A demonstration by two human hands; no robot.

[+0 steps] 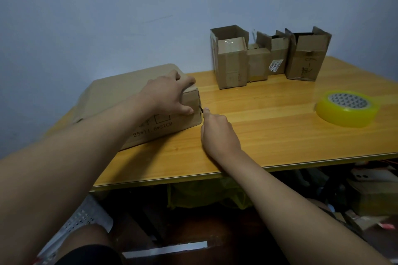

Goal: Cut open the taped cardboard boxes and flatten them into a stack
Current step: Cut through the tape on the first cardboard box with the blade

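— Cutting step: right hand (217, 129) pinched a small blade (200, 109) at the box (137, 101) end seam; left hand (170, 94) gripped its corner, bench (269, 135) left.
— Next?
— Probably drawing along the tape; open boxes (269, 58) waited behind.

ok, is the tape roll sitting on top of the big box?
No. The yellow tape roll lies flat on the table, far to the right of the big box that the left hand holds.
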